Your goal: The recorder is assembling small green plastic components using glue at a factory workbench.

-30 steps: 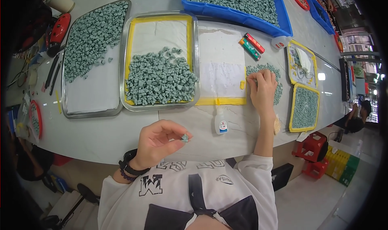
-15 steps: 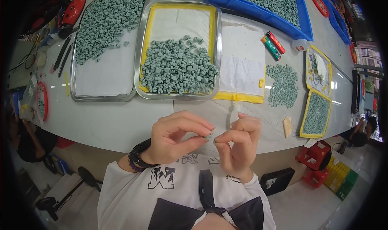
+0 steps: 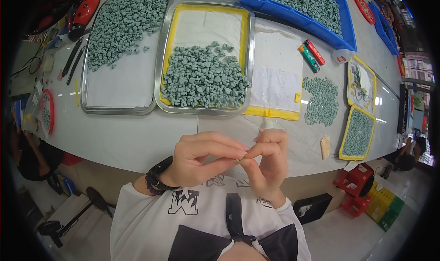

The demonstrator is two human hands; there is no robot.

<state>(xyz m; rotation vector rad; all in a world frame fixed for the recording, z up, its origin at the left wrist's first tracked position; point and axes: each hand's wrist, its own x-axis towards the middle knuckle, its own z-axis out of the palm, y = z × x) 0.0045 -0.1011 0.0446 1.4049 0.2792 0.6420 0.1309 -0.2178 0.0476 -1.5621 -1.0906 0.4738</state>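
Observation:
My left hand (image 3: pixel 201 158) is closed in a pinch on a tiny green stone (image 3: pixel 239 159), mostly covered by the fingertips. Against those fingertips presses my right hand (image 3: pixel 268 162), its thumb and index finger also pinched together. Whatever lies between them is too small to make out. Just beyond the right hand stands a whitish translucent bottle (image 3: pixel 268 122), partly hidden by the fingers. A metal tray (image 3: pixel 158 89) with a yellow-edged lining and a heap of green stones (image 3: pixel 201 80) sits in front of both hands.
Another metal tray (image 3: pixel 121 110) of stones stands at left, a blue bin (image 3: pixel 293 29) at the back. Rightward are two lighters (image 3: pixel 311 56), loose small stones (image 3: pixel 321 100), a beige piece (image 3: pixel 325 147) and a yellow-rimmed tray (image 3: pixel 341 139). Red stools (image 3: pixel 355 181) stand below the table's right edge.
The gap between my hands has closed: the right hand moved left until its fingertips met the left hand's at the stone. The view has shifted slightly.

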